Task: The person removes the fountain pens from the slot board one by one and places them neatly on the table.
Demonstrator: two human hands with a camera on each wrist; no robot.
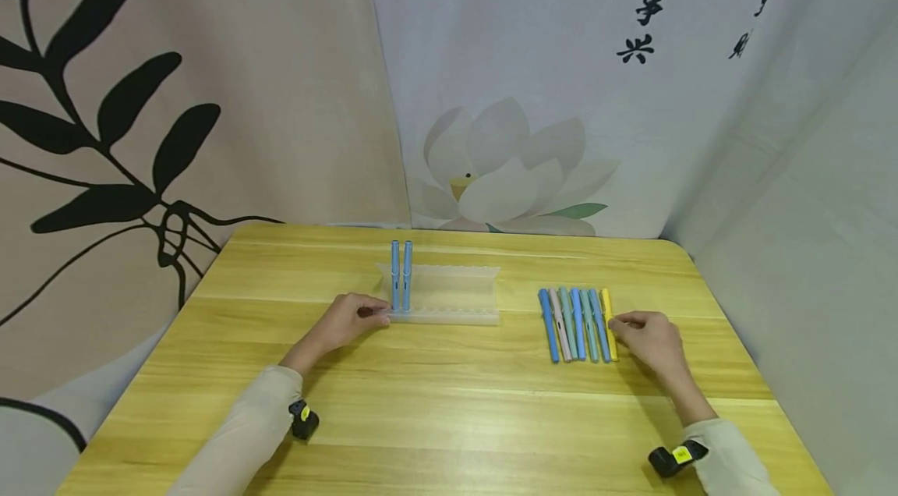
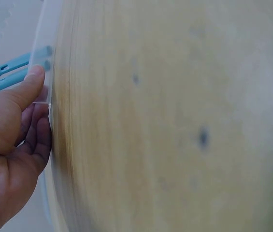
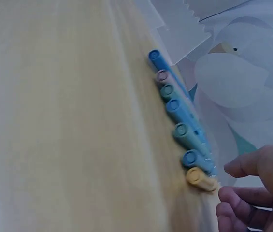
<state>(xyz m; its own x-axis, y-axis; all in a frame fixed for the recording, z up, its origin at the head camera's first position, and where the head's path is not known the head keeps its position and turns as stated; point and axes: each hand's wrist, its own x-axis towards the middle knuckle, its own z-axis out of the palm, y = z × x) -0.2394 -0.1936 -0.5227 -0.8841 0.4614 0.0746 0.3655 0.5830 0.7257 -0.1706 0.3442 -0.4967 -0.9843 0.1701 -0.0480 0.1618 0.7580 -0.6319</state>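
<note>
At the left end of a clear plastic rack [image 1: 449,317], my left hand [image 1: 358,313] pinches its corner; the left wrist view shows the thumb on one face and the fingers curled behind. Two light blue pens [image 1: 401,278] stand side by side in the rack near this hand. My right hand [image 1: 648,336] is at the right end of a row of pens, beside a yellow pen [image 1: 609,324]. Its thumb and fingers are apart in the right wrist view, with nothing gripped between them; whether a fingertip touches the yellow pen [image 3: 201,180] is unclear.
Left of the yellow pen lie several blue and green pens [image 1: 577,324] and a pink pen [image 1: 560,324], side by side on the wooden table [image 1: 449,402]. A printed curtain [image 1: 533,75] hangs behind the table's back edge, and a pale cloth [image 1: 807,207] borders the right.
</note>
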